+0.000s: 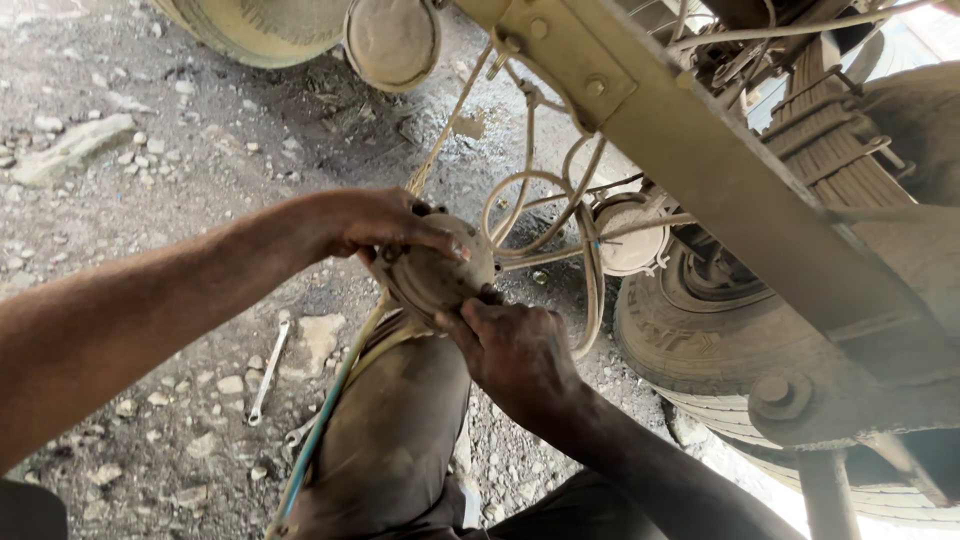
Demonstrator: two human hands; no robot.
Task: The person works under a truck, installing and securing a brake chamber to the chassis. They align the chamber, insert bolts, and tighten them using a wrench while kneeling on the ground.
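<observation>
A round, dust-covered metal brake chamber (432, 276) hangs under a truck frame at the centre of the head view. My left hand (372, 222) grips its top and left rim, fingers curled over the edge. From below, my right hand (512, 352) holds the lower right side, thumb pressed on the rim. Hoses (548, 198) loop behind the part. A blue and tan hose pair (330, 400) runs down from it past a large dusty cylindrical tank (392, 430) beneath my hands.
A diagonal frame rail (700, 150) crosses the upper right, with a leaf spring (830, 130) beyond it. A tyre (700, 340) stands at right, a second round chamber (632, 236) beside it. A wrench (268, 372) lies on the stony dirt ground.
</observation>
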